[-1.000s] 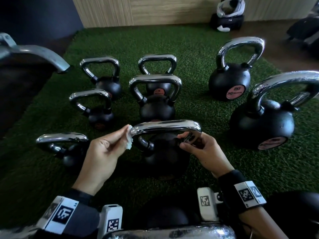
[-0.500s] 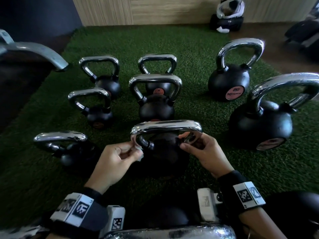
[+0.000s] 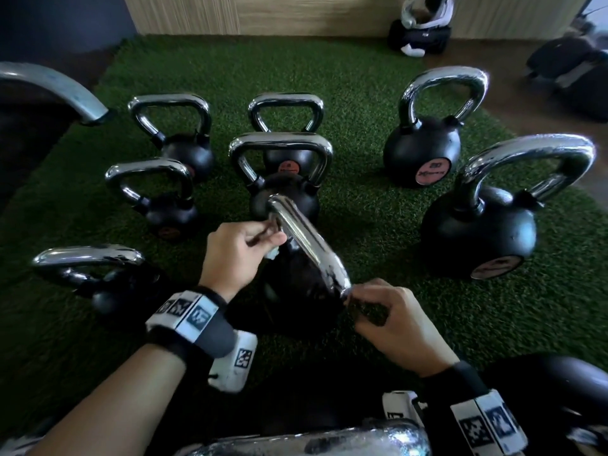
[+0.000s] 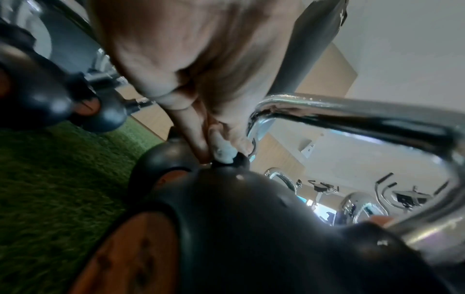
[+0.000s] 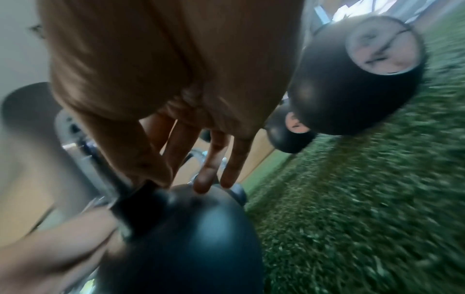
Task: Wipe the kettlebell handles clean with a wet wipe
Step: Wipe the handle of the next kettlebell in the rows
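A black kettlebell [image 3: 296, 291] with a chrome handle [image 3: 306, 238] stands on green turf in front of me, its handle running from far left to near right. My left hand [image 3: 276, 240] pinches a small white wet wipe [image 3: 273, 254] against the handle's far leg. In the left wrist view the wipe [image 4: 221, 148] sits at the foot of that leg, just above the ball [image 4: 251, 218]. My right hand [image 3: 357, 301] grips the near end of the handle. In the right wrist view its fingertips [image 5: 201, 183] touch the top of the ball [image 5: 188, 238].
Several more chrome-handled kettlebells stand around on the turf: one directly behind [image 3: 283, 192], a big one at the right [image 3: 477, 232], one at the near left [image 3: 98, 278]. Another handle [image 3: 312, 439] lies at the bottom edge. A curved metal bar [image 3: 65, 90] juts in at the far left.
The kettlebell has turned, so its handle went from lying crosswise to pointing away from me. My left hand slid with the wipe from the handle's corner down its leg. My right hand came nearer.
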{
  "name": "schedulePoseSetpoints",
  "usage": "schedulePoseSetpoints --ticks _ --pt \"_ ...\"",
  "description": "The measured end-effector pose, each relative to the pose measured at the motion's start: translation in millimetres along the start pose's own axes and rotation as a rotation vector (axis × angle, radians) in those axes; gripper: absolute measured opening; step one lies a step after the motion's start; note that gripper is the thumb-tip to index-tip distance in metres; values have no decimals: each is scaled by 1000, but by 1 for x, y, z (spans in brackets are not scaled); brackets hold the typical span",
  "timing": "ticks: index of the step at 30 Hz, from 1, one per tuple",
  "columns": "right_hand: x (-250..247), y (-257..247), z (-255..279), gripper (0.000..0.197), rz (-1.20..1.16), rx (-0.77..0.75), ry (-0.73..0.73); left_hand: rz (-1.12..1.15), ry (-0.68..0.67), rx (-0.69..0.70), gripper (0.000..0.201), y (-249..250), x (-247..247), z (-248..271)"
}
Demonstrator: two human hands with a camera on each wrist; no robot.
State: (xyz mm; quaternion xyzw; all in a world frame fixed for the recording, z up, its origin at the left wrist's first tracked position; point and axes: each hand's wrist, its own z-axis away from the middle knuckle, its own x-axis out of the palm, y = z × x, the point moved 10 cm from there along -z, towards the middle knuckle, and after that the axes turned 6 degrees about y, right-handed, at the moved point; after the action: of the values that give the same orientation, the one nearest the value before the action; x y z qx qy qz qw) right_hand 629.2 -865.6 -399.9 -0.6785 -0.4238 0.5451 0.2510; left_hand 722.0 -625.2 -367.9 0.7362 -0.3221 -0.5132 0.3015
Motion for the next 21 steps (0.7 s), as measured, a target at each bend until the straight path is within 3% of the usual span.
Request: schedulePoseSetpoints --ticks 3,6,7,9,11,15,18,21 --pt "13 -19 -7 58 35 -99 -53 -49 25 53 20 14 12 -10" --pt "8 -32 -29 37 18 -170 63 -74 -9 65 14 12 16 -13" --pt "10 -27 -38 40 -17 -136 58 -20 -61 29 16 4 19 -13" --pt "29 -6 -52 74 -81 19 -59 139 -165 -54 22 -7 25 -8" --pt "49 16 -55 96 -112 144 -174 163 -153 -47 26 -9 23 -3" --pt "63 34 -53 108 -183 213 -210 96 -44 17 22 4 18 -4" --pt "64 39 -53 106 -197 228 -208 280 -5 -32 18 12 13 -16" --pt "66 40 -51 103 -212 233 -215 357 27 -29 33 13 8 -19"
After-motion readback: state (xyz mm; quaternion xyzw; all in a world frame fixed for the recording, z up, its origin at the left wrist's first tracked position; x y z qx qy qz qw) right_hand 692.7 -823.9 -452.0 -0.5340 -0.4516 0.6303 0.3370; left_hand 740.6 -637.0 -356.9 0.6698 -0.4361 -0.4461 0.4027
